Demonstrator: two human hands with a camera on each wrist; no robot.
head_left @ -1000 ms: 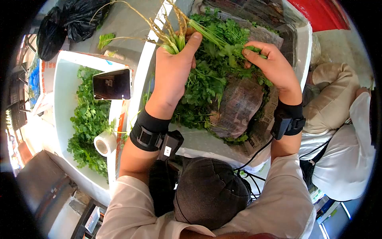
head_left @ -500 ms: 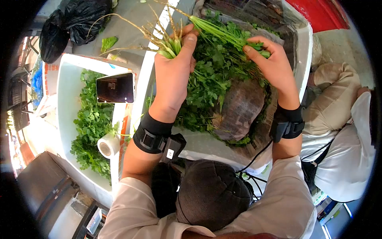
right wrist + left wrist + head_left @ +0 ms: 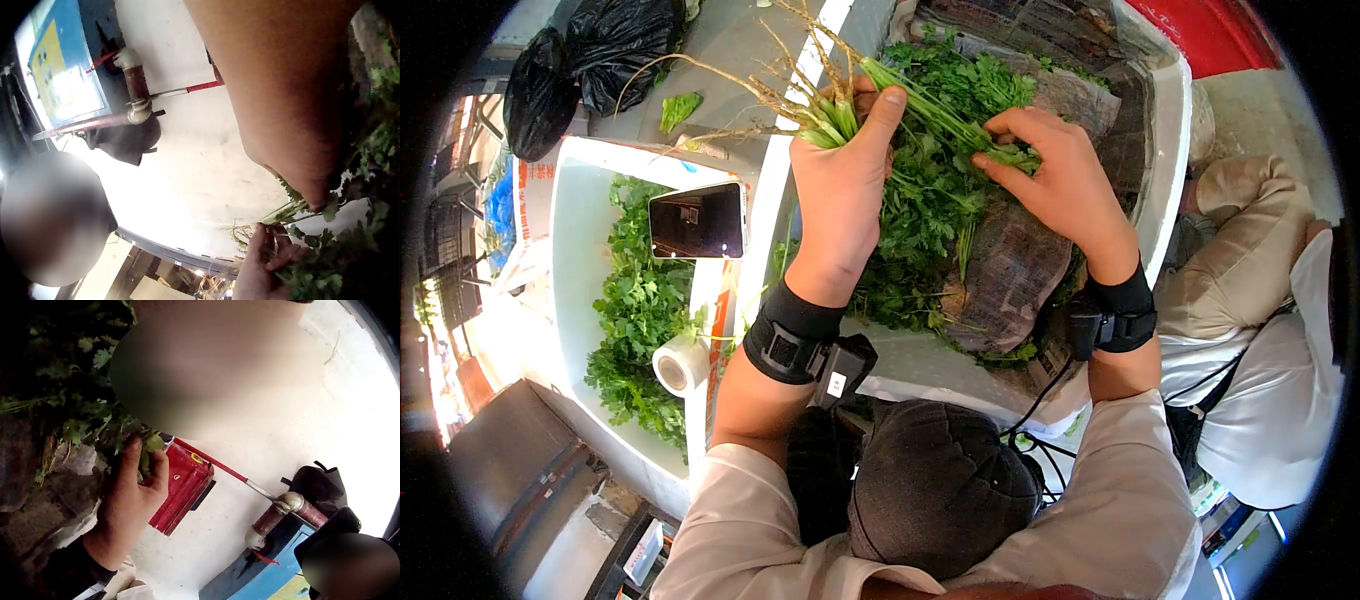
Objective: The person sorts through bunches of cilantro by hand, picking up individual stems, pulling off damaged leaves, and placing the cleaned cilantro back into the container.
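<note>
In the head view my left hand (image 3: 840, 190) grips a bunch of coriander by its pale stem bases (image 3: 830, 122), the long thin roots (image 3: 765, 95) sticking out past the thumb. My right hand (image 3: 1060, 180) pinches a green coriander stalk (image 3: 930, 108) between thumb and fingers near its leafy end. That stalk slants up to the left hand, its root end beside the left thumb. Beneath both hands, loose coriander (image 3: 940, 190) and sheets of newspaper (image 3: 1010, 270) fill a white foam box (image 3: 1165, 150). The right wrist view shows the left hand (image 3: 265, 262) low down among leaves.
Left of the box stands a second white foam box (image 3: 575, 270) holding leafy greens (image 3: 635, 320). A phone (image 3: 698, 220) and a white roll (image 3: 680, 365) rest along its rim. Black plastic bags (image 3: 620, 50) lie at the upper left. Another person (image 3: 1240, 250) sits close on the right.
My right hand has moved left, closer to the left hand, still pinching greens. The left hand keeps its grip on the bunch. The stalk between the hands shows more fully than a second ago.
</note>
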